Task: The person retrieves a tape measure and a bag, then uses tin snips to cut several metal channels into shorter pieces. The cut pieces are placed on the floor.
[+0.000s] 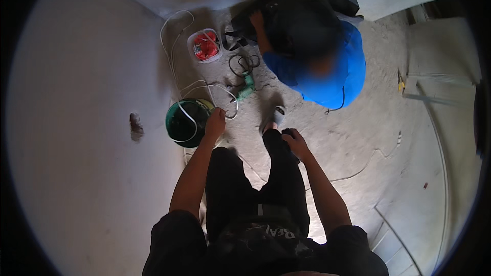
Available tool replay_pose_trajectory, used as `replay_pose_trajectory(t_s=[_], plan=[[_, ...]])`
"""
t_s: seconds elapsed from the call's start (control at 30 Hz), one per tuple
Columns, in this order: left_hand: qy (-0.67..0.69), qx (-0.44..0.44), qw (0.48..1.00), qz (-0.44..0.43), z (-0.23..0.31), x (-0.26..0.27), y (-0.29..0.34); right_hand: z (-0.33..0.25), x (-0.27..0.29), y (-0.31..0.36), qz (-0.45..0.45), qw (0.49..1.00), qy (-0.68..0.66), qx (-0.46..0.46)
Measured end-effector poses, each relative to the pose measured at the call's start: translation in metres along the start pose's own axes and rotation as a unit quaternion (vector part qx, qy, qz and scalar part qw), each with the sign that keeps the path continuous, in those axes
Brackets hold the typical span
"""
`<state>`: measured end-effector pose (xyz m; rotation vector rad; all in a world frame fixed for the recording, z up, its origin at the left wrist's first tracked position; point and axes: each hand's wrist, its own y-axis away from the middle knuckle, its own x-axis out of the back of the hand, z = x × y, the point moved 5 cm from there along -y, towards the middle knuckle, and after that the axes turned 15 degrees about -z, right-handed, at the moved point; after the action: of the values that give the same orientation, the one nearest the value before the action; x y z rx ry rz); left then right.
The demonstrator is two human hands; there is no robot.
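Left of centre in the frame, the bucket seems steadied by the left hand; the right hand is rested at the knee; neither's finger closure can be told; a firm hold seems needed next.

From here I see both bare forearms extended forward: left hand seemingly curled, right hand well apart, against the right leg.

Bucket stands at 11 o'clock from the wearer, beside the wall at 9 o'clock; cable crosses its mouth. Tub sits beyond, between 11 and 12. Power tool lies on the floor at 12; co-worker at 1.
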<state>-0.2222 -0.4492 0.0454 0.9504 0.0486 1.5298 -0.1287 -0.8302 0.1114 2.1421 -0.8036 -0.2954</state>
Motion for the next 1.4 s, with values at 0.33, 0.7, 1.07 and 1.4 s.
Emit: replay_pose_trajectory(t_s=[0.33,0.7,1.07,1.4], plan=[[0.175,-0.082,0.975,0.105,0.049,-0.029,-0.183,-0.044,0.037,-0.152,-0.092,0.987,0.123,-0.056],[-0.050,-0.182,0.950,0.249,0.133,0.035,-0.503,0.078,0.010,-0.425,-0.169,0.967,0.133,-0.139],[-0.130,-0.149,0.961,0.195,0.129,0.008,-0.671,0.121,0.002,-0.543,-0.093,0.870,0.483,0.029],[0.059,0.008,0.992,0.113,-0.014,-0.021,-0.637,0.172,-0.022,-0.564,-0.042,0.807,0.589,-0.007]])
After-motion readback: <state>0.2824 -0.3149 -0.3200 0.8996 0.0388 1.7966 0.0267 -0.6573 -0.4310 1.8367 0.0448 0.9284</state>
